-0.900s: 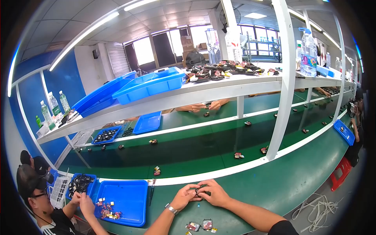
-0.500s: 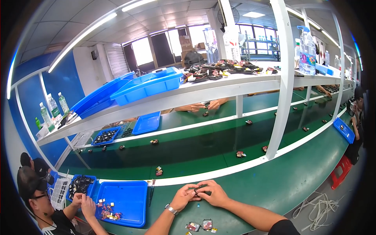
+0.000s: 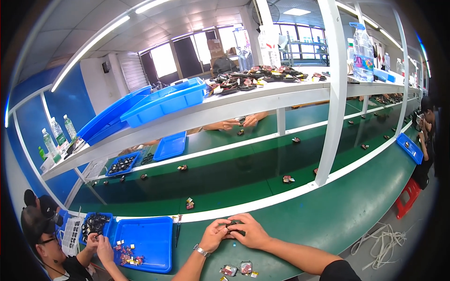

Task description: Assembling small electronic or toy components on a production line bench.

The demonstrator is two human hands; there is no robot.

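My left hand (image 3: 214, 235), with a metal-band watch at its wrist, meets my right hand (image 3: 251, 232) above the green work surface (image 3: 300, 234). Between them the fingertips of both pinch a small black part (image 3: 230, 225), mostly covered by the fingers. A tiny blue square (image 3: 234, 245) lies just below my hands. Closer to me lie two small dark-rimmed assemblies with red and silver insides, a left one (image 3: 228, 270) and a right one (image 3: 245, 267). Small yellow-tagged pieces lie beside them.
At left, a co-worker's hands (image 3: 100, 244) work by a blue tray (image 3: 161, 234) holding small red-and-yellow parts. Tweezers (image 3: 177, 232) lie beside it. A white rail (image 3: 201, 217) borders the belt (image 3: 234, 187) with scattered assemblies. A white post (image 3: 332, 103) and loaded shelf (image 3: 262, 99) stand ahead.
The whole view has shifted slightly, so most things sit a little further left. My hands stay together on the black part, with the fingers slightly repositioned.
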